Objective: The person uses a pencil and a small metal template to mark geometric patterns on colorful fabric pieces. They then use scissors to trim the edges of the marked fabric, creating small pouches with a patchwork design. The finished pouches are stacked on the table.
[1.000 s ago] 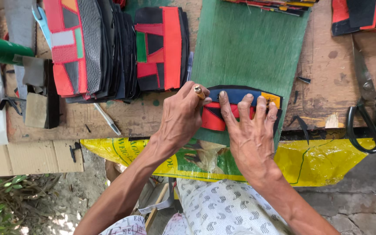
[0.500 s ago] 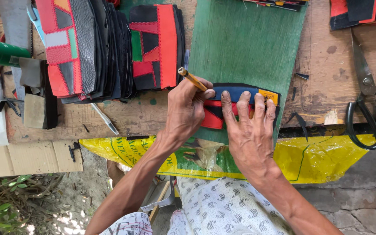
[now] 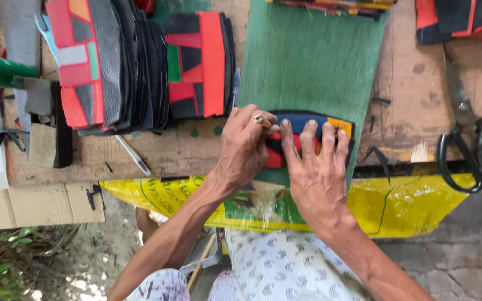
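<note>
The left hand (image 3: 245, 146) pinches a small pale tool (image 3: 262, 120) over the patchwork piece (image 3: 313, 124). The right hand (image 3: 316, 167) lies flat, fingers spread, pressing that piece onto the green mat (image 3: 308, 61) on the worktop (image 3: 414, 95)

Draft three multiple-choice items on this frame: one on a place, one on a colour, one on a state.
1. Where does the patchwork piece under the hands lie?
A. on the green mat
B. on the ground
C. on the scissors

2. What colour is the sheet hanging off the bench edge?
A. white
B. yellow
C. purple

3. How is the right hand placed?
A. clenched in a fist
B. raised in the air
C. flat, fingers spread on the piece

Key: 1 A, green mat shows around the piece; 2 B, yellow below the edge; 3 C, fingers fan across it.
</note>
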